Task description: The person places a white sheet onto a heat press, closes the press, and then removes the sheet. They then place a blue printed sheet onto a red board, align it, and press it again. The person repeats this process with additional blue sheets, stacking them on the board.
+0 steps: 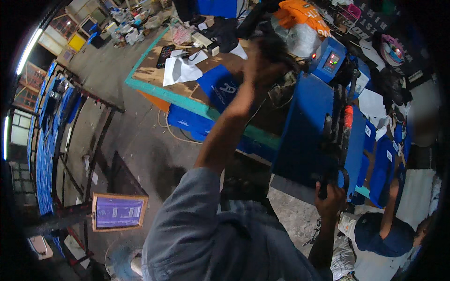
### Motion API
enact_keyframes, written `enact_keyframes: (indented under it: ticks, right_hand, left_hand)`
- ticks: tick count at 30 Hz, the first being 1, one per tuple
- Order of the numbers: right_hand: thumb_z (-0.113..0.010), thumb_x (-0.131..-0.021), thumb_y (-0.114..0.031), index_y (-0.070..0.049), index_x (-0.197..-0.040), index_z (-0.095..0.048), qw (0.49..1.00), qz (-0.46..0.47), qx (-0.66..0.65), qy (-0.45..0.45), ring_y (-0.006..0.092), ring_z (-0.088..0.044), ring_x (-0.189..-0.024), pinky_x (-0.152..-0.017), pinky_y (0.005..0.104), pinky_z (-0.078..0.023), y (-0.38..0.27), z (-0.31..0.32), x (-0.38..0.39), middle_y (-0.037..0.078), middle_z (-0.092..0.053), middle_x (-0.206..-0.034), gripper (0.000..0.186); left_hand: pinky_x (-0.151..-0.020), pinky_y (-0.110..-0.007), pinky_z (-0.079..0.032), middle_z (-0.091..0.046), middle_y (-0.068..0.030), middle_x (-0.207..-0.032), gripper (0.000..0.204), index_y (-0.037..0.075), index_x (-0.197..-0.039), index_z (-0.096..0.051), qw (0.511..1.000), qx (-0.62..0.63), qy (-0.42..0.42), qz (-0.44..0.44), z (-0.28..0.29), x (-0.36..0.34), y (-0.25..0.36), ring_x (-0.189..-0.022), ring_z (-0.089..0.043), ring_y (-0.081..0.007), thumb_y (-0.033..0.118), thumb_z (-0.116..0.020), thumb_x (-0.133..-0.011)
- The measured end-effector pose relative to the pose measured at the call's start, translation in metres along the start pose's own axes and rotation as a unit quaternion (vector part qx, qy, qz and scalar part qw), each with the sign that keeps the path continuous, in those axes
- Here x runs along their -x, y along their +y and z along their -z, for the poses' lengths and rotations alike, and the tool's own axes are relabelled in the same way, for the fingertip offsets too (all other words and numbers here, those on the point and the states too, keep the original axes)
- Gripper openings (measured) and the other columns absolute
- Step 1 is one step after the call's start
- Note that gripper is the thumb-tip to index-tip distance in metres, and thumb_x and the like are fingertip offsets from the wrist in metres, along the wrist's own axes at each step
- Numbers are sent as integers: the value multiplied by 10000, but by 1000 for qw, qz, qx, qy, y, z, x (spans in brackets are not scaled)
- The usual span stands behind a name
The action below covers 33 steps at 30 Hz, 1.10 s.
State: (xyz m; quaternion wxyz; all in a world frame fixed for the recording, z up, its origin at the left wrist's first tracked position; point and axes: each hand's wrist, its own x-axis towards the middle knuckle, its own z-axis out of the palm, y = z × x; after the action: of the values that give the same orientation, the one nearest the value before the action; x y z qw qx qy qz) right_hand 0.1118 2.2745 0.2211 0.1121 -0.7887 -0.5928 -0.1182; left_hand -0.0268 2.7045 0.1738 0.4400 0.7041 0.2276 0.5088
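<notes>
My left arm reaches far across the workbench. My left hand (268,58) is dark and smeared at its end, so its fingers cannot be made out. Beside that forearm lies a blue fabric piece (216,88) with a white print, next to crumpled white paper (183,69). To the right stands a blue heat press (300,126) with an orange-red part on its dark arm and a control box (330,60) with a lit display. Low at its near end, the fingers of my right hand (331,200) are closed around the press's black handle (344,179).
The wooden workbench (145,70) has a green edge and carries dark cloth, a phone-like black device (165,56) and orange fabric (302,16). At right, another person (382,234) reaches toward blue pieces (382,164). Racks (51,140) and a purple framed screen (119,212) stand left.
</notes>
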Motion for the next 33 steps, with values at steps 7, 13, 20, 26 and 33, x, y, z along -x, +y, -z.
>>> enact_keyframes:
  ticks: [7,13,20,26,33]
  right_hand:
    - [-800,-817,-346,-43,-877,-696,997,35,-62,-5,352,-680,-761,-716,464,-493,16,-2,4,144,-694,-800,326]
    - [-817,-795,-402,-42,-898,-697,991,60,-118,-25,357,-676,-772,-735,471,-501,26,-1,6,145,-696,-821,393]
    - [-796,-828,-398,-38,-900,-678,977,62,-190,-73,331,-675,-842,-744,453,-509,31,4,10,147,-679,-845,386]
    - [-761,-889,-443,-27,-1006,-657,850,-120,-459,230,271,-650,-931,-804,384,-516,-22,12,16,156,-659,-986,444]
    - [-760,-904,-386,10,-1233,-564,652,-359,-668,10,306,-582,-1120,-967,401,-459,-237,-163,-89,201,-599,-1205,551]
  left_hand:
    - [-1019,-536,-464,-463,-259,-1401,938,105,-1491,-402,902,-375,-207,-61,-131,125,86,-1261,-516,-487,485,-808,-735]
    - [-948,-469,-506,-640,-221,-1192,500,59,-1295,-633,983,-143,-114,-17,-64,116,37,-1139,-619,-393,353,-722,-901]
    - [-949,-499,-515,-667,-240,-1165,395,49,-1159,-697,899,-417,15,133,109,143,-74,-1140,-624,-420,267,-769,-837]
    - [-993,-532,-487,-627,-272,-1248,574,32,-1281,-620,902,-403,-48,145,169,76,-152,-1185,-583,-457,361,-769,-835]
    - [-1094,-564,-393,-526,-265,-1406,620,84,-1429,-493,919,-366,-131,65,194,20,-228,-1309,-477,-468,416,-671,-936]
